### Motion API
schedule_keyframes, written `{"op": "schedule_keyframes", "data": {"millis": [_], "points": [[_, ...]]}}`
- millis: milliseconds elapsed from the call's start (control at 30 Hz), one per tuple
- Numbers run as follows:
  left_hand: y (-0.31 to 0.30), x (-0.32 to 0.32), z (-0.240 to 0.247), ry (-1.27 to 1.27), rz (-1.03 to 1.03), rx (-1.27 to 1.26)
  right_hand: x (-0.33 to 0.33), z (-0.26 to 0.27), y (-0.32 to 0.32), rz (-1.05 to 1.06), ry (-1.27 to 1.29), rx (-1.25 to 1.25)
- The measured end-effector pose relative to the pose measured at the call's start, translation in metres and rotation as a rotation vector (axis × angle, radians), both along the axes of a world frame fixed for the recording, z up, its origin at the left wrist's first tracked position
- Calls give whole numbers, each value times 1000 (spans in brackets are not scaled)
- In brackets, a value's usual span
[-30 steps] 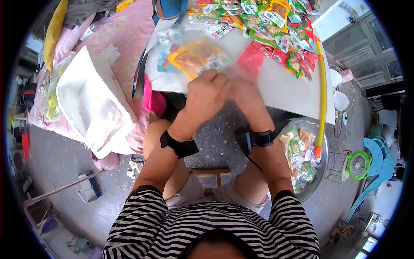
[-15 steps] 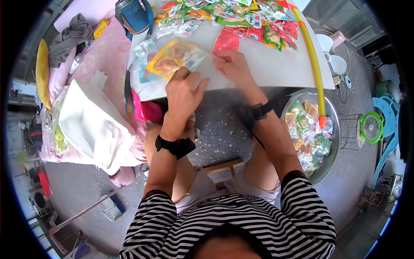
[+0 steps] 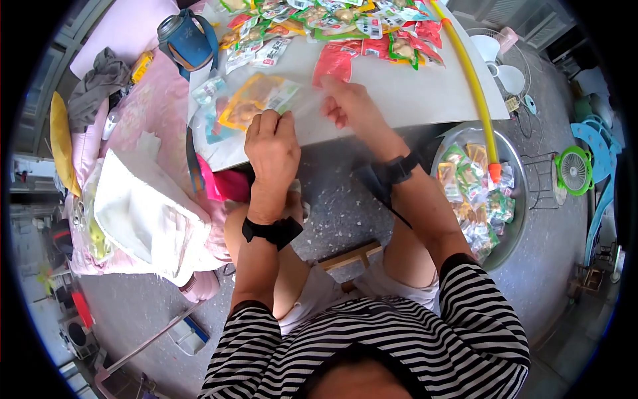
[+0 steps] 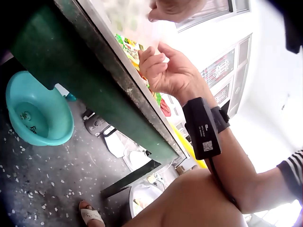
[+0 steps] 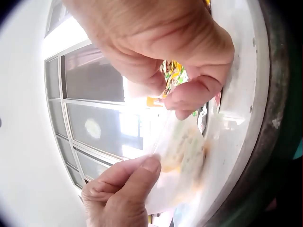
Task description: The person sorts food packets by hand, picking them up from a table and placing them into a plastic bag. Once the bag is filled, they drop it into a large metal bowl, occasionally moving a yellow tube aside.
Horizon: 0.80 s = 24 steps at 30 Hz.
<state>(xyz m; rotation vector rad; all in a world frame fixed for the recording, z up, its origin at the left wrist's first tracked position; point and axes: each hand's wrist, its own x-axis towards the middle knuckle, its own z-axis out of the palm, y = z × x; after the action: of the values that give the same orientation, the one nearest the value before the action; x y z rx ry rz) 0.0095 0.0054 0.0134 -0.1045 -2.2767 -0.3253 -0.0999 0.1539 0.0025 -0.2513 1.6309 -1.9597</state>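
Note:
In the head view, a clear, yellow-edged packet (image 3: 251,103) with brownish contents lies over the near left of the white table. My left hand (image 3: 272,149) pinches its near edge. My right hand (image 3: 359,113) is to the right, over the table's front, fingers curled. From the right wrist view, the left hand's (image 5: 125,191) thumb and finger grip the clear film (image 5: 175,151), which stretches up to the right hand's (image 5: 175,47) curled fingers; its exact hold is partly hidden. The left wrist view shows both hands, the left (image 4: 177,8) above the right (image 4: 173,73).
Many coloured packets (image 3: 332,20) cover the table's (image 3: 419,93) far side. A yellow tube (image 3: 473,83) crosses the right side. Below stands a metal basin (image 3: 515,226) holding packets. A blue bottle (image 3: 186,43) and white foam box (image 3: 143,206) are left; a teal tub (image 4: 40,113) is beneath.
My hands were close together over the packet's near edge; the right has moved away rightward, while the left stays at that edge. The head view has shifted, bringing the blue bottle fully in.

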Motion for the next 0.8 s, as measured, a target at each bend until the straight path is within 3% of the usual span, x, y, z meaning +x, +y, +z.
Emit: {"op": "schedule_keyframes", "data": {"millis": [100,167,233,400,500,800], "points": [[5,-3,3,-1,-14,0,10,4,1,247,-98,143],[6,-2,2,-34,-21,-3,22,0,-9,251,22,127],[6,-2,-2,-80,-22,-20,30,-9,-24,99,110,104],[7,-3,2,-64,-50,-11,31,-9,-34,-11,103,-65],[10,0,11,-57,-92,105,24,-12,-34,-25,84,-8],[5,-1,2,-53,-159,115,18,3,-20,43,41,123]]}}
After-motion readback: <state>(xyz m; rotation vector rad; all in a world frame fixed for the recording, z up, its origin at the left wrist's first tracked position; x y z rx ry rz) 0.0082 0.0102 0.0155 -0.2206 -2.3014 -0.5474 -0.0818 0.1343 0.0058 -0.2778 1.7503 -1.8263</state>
